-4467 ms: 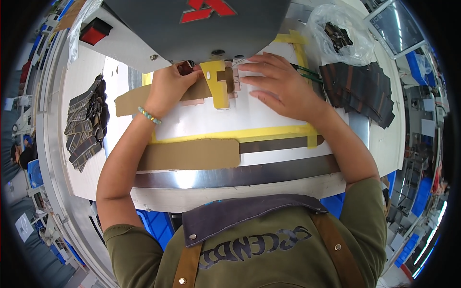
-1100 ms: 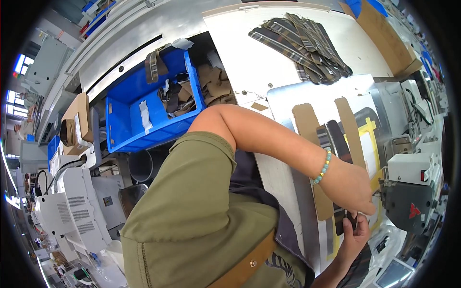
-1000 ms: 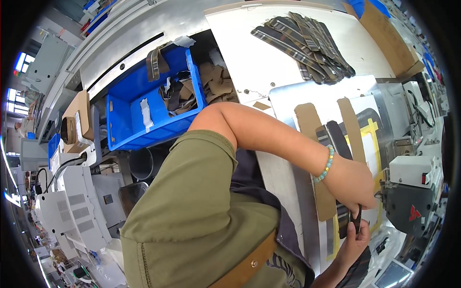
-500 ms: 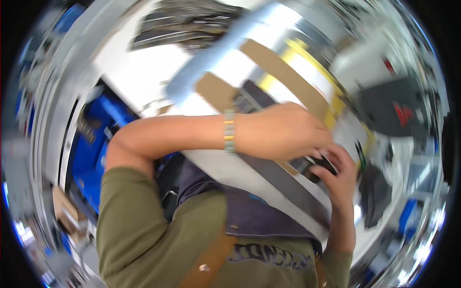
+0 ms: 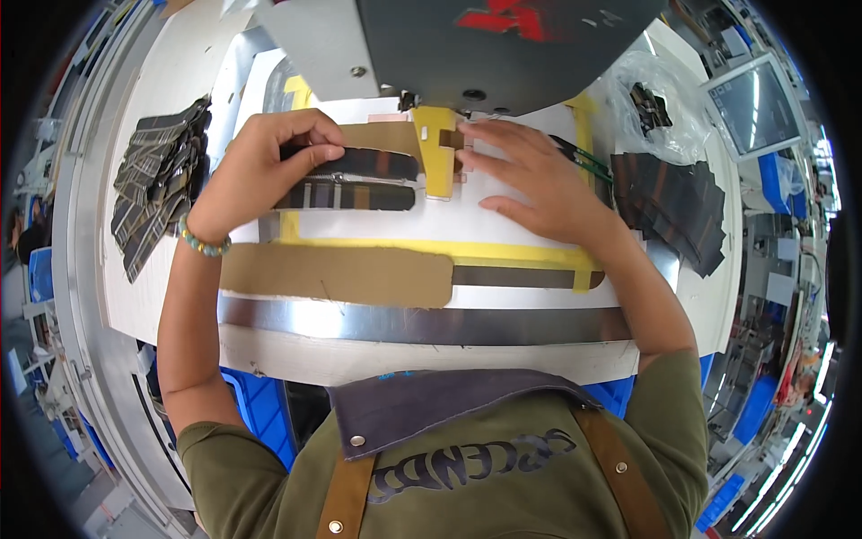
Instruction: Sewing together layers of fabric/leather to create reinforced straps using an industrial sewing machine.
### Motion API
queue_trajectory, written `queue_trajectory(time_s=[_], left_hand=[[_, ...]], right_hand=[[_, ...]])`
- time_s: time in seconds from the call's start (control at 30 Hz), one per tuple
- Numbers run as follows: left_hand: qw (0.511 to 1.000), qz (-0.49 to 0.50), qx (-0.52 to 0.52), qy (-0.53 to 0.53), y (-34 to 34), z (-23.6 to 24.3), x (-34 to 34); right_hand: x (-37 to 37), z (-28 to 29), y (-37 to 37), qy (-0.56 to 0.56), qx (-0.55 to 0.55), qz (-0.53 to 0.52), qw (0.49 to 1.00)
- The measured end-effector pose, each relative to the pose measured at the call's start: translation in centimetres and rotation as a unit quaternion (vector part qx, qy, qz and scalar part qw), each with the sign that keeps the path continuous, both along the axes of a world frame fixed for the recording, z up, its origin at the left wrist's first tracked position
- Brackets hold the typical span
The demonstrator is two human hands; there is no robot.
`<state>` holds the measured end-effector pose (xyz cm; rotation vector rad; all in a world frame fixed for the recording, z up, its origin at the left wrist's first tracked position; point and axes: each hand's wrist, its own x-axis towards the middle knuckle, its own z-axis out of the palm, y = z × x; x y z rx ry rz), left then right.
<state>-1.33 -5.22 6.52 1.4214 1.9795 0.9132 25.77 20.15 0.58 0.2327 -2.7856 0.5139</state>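
Note:
My left hand (image 5: pixel 271 162) is closed on the left end of a dark, striped fabric strip with a zipper (image 5: pixel 364 177), thumb and fingers pinching its upper half. The strip lies nearly level, its right end close to a yellow notched guide plate (image 5: pixel 437 162) under the machine head (image 5: pixel 503 54). On the right of that plate my right hand (image 5: pixel 534 184) lies with fingers stretched and apart, fingertips beside the plate's edge. Brown card (image 5: pixel 382 136) shows behind the strip. Part of the strip's left end is hidden beneath my left hand.
A brown card panel (image 5: pixel 337 274) lies nearer me, before yellow tape (image 5: pixel 386 246) and a metal edge (image 5: pixel 422 325). Striped fabric pieces are piled at left (image 5: pixel 162 184) and right (image 5: pixel 669 202). Green-handled snips (image 5: pixel 588 162), a clear plastic bag (image 5: pixel 628 108) and a screen (image 5: pixel 752 103) stand right.
The view has swung round to face the machine. My left arm, which reached across to my right hand, has drawn back left; the hands are now apart, the right one opened.

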Motion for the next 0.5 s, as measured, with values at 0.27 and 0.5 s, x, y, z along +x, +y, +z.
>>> queue_trajectory(time_s=[0.27,0.5], left_hand=[[0.999,-0.02,-0.034,-0.036,2.7,-4.4,-2.9],[0.999,0.035,0.04,0.011,3.4,-5.7,-3.1]], right_hand=[[-0.5,-0.9,0.4,-0.037,0.043,0.031,0.998],[-0.5,-0.9,0.8,-0.023,0.03,0.024,0.999]])
